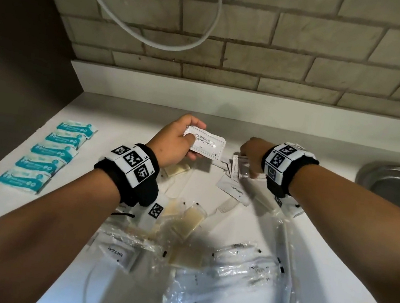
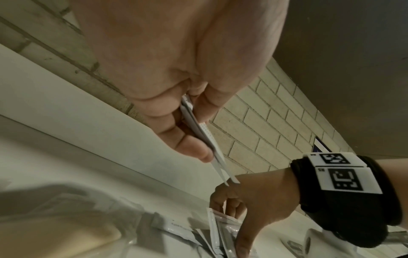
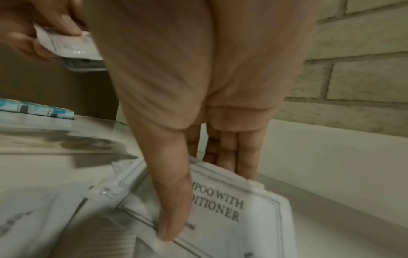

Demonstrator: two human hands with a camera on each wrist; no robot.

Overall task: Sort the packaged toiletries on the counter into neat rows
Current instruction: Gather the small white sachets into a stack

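My left hand (image 1: pixel 191 134) holds a small stack of white "Shampoo with Conditioner" sachets (image 1: pixel 204 143) above the counter, thumb on top. In the left wrist view the stack (image 2: pixel 205 137) shows edge-on between thumb and fingers. My right hand (image 1: pixel 246 155) reaches down into a loose heap of the same sachets (image 1: pixel 239 169) on the white counter (image 1: pixel 109 122). In the right wrist view its thumb lies on the top sachet (image 3: pixel 232 209) and its fingers (image 3: pixel 243 157) sit behind the far edge, pinching it.
Several teal packets (image 1: pixel 48 154) lie in a row at the left. Toothpaste sachets (image 1: pixel 234 190), soap bars (image 1: pixel 188 222) and clear-wrapped items (image 1: pixel 241 269) are scattered in front. A steel sink (image 1: pixel 396 186) is at the right. A tiled wall with a cable (image 1: pixel 158 38) stands behind.
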